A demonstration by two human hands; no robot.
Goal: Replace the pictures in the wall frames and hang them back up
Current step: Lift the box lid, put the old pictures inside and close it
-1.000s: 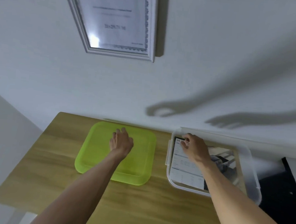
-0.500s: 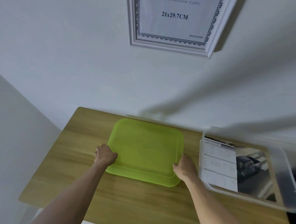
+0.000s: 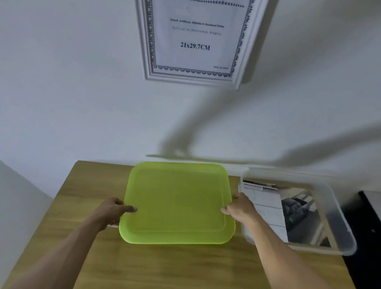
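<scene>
Two hands grip a lime-green lid (image 3: 177,202) by its short sides. The left hand (image 3: 110,211) curls round the lid's left edge, thumb lying on top; the right hand (image 3: 240,207) curls round the right edge, fingers wrapped under the rim. Whether the lid rests flat on the wooden tabletop (image 3: 176,272) or is raised off it cannot be told; it sits over the tabletop's middle, toward the back edge by the wall. Just beside it, at the tabletop's right back corner, stands a clear plastic bin (image 3: 341,225), its right side overhanging the tabletop's right edge. Inside the bin lies a printed sheet (image 3: 268,208) headed "SPECIFICATION", beside a dark photo print (image 3: 299,213). On the white wall (image 3: 55,67) above hangs a white frame (image 3: 146,51), upright, well apart from the tabletop, holding a paper insert (image 3: 196,32) that reads "21x29.7CM". Arm shadows fall across the wall below the frame.
</scene>
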